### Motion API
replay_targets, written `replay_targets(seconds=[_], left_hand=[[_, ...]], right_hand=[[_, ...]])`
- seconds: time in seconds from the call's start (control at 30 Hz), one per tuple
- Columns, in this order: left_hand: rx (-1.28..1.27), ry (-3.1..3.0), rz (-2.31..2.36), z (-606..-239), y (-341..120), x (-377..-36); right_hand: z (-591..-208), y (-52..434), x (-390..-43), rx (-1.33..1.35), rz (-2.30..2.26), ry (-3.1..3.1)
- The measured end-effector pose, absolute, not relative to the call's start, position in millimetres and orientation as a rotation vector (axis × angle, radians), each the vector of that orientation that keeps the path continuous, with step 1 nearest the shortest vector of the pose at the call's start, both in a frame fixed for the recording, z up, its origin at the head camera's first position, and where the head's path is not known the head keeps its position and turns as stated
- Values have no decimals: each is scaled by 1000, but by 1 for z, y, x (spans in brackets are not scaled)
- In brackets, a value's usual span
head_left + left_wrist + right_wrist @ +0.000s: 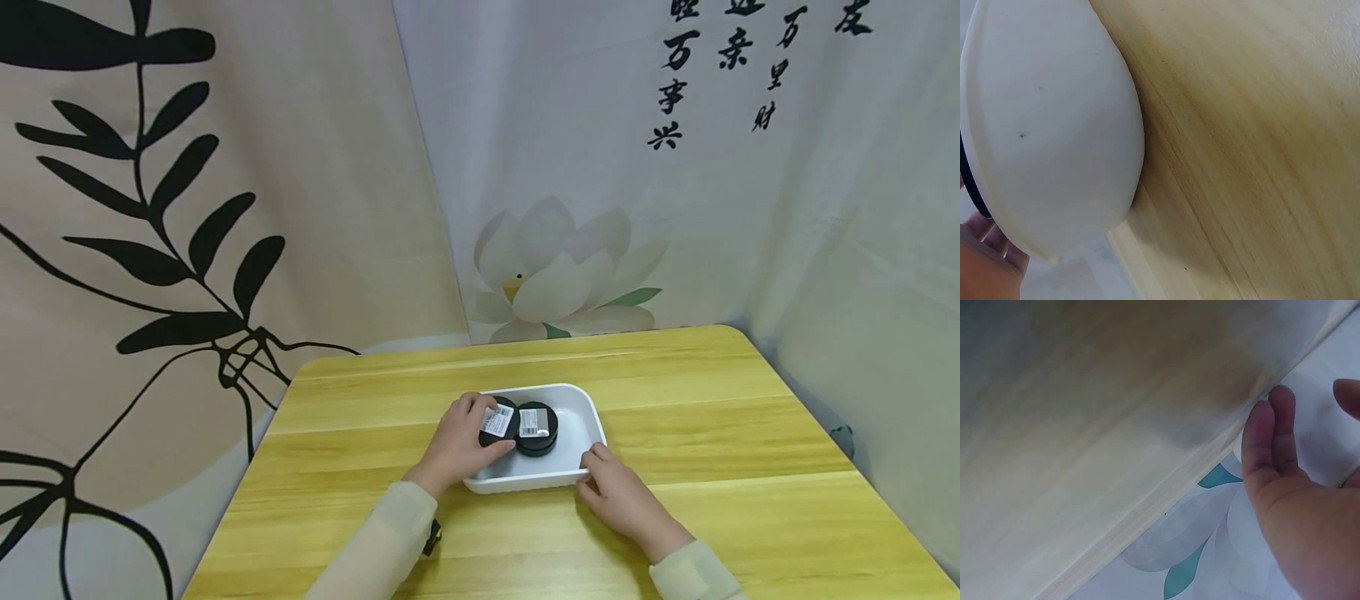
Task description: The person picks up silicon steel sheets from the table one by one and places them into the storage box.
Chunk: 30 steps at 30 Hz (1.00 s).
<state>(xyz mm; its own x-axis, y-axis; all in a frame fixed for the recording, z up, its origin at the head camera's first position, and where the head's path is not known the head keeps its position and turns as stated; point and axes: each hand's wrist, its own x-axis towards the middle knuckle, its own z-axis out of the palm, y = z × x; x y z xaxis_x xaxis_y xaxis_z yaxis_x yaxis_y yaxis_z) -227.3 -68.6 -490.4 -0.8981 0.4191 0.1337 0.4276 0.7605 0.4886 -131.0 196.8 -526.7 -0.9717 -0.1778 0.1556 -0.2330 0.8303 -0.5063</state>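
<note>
A white tray [573, 417] with rounded corners stands on the wooden table. Two round black tins [536, 448] with white barcode labels are at its left and middle; the right one appears to be a stack. My left hand [459, 437] reaches over the tray's left side and grips the left black tin [498, 420] between thumb and fingers. The left wrist view shows the tray's outer wall [1060, 125] hiding most of that hand. At the front right corner my right hand [618, 497] holds the tray's rim; the right wrist view shows its fingers [1260, 437] against the tray.
The light wooden table [750, 467] extends around the tray on all sides. Behind it hang curtains [337, 167] printed with leaves, a lotus and dark characters. A small black object [432, 538] shows beside the left sleeve.
</note>
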Motion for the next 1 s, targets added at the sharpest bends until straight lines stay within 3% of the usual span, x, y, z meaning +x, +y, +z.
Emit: replay_targets(seconds=[1.0], left_hand=[[-585,-2927,-816,-494,-66,-229]], right_hand=[[-526,196,-131,323,822,-2903]])
